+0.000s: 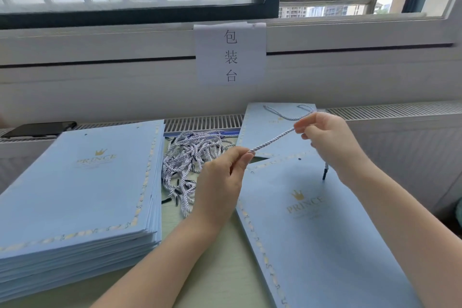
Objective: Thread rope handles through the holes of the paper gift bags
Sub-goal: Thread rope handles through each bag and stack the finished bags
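A white-and-blue twisted rope handle (pixel 272 139) is stretched taut between my two hands above the table. My left hand (pixel 221 179) pinches its lower left end. My right hand (pixel 325 139) pinches it higher up on the right, and the rope's other end with its dark tip (pixel 324 174) dangles below that hand. Under my hands a flat light-blue gift bag (pixel 320 227) with a gold crown and "PRINCE" print lies on the table, two small holes near its top edge. Behind it lies another bag (pixel 265 130) with a rope handle threaded in it.
A tall stack of flat blue bags (pixel 82 195) fills the left of the table. A heap of loose rope handles (pixel 186 160) lies between the stack and my hands. A dark phone (pixel 40 129) rests on the radiator ledge at far left. A paper sign (pixel 230 54) hangs below the window.
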